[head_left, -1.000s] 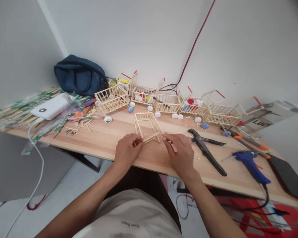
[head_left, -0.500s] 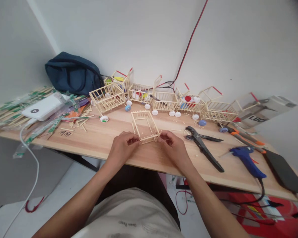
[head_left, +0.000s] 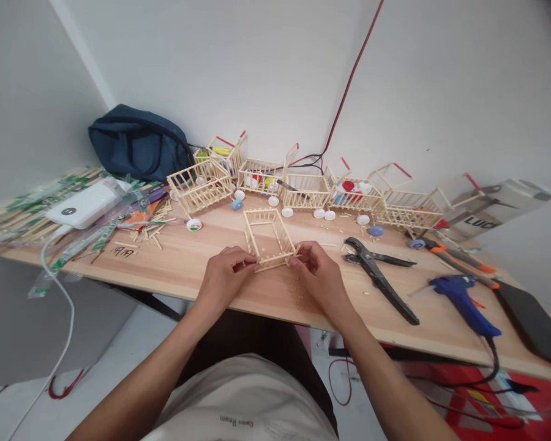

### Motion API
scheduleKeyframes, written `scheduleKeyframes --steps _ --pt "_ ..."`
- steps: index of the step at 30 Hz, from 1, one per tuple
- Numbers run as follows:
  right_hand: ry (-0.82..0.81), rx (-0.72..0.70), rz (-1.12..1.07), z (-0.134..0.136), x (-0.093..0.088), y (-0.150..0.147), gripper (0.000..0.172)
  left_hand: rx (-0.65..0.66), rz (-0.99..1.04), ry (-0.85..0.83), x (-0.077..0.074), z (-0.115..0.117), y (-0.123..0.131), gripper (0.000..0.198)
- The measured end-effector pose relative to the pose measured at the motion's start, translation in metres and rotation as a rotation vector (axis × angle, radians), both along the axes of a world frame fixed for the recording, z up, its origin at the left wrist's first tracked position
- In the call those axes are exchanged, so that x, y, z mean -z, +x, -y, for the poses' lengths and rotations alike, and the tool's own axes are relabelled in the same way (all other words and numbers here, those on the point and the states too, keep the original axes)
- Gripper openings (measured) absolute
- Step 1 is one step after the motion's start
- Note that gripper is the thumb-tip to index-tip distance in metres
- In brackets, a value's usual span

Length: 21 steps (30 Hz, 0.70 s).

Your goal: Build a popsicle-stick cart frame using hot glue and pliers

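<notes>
A small wooden-stick basket frame [head_left: 282, 236] rests on the wooden table [head_left: 165, 269] right before me, its near side toward my body. My left hand [head_left: 227, 275] pinches its near left corner between thumb and fingers. At the near right corner, my right hand [head_left: 316, 272] has its fingertips closed on the frame as well. A stick runs along the near edge between both hands; its ends are hidden by my fingers. Behind the frame stand several finished-looking stick carts, such as a cart with white wheels [head_left: 305, 191] and a cart at the left [head_left: 201, 184].
Right of my hand lie black cutting pliers [head_left: 379, 280], a blue glue gun [head_left: 463, 300], orange-handled pliers [head_left: 468, 263] and a black flat object [head_left: 528, 318]. At left are a white power bank [head_left: 89, 202], bagged sticks [head_left: 22, 214], stick offcuts [head_left: 153, 229] and a blue bag [head_left: 138, 144].
The view has shifted slightly, so the table sits a little lower in it. Both hands stay at the frame's near corners; the near edge stick appears slightly lower.
</notes>
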State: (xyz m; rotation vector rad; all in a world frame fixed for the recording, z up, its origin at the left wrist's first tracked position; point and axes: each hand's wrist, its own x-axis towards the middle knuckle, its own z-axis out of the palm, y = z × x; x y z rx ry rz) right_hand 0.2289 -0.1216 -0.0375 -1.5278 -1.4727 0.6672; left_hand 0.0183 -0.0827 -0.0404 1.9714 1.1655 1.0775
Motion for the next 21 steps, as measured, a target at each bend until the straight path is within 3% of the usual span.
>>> scheduleKeyframes --steps 9,21 --pt "0.106 0.084 0.213 0.0073 -0.0059 -0.007 0.016 -0.051 0.114 -0.033 0.0018 0.0035 -0.0017 0.007" --pt "0.172 0.101 0.323 0.0078 -0.0048 -0.0097 0.013 -0.041 0.071 -0.035 0.0008 0.0052 -0.0036 0.005"
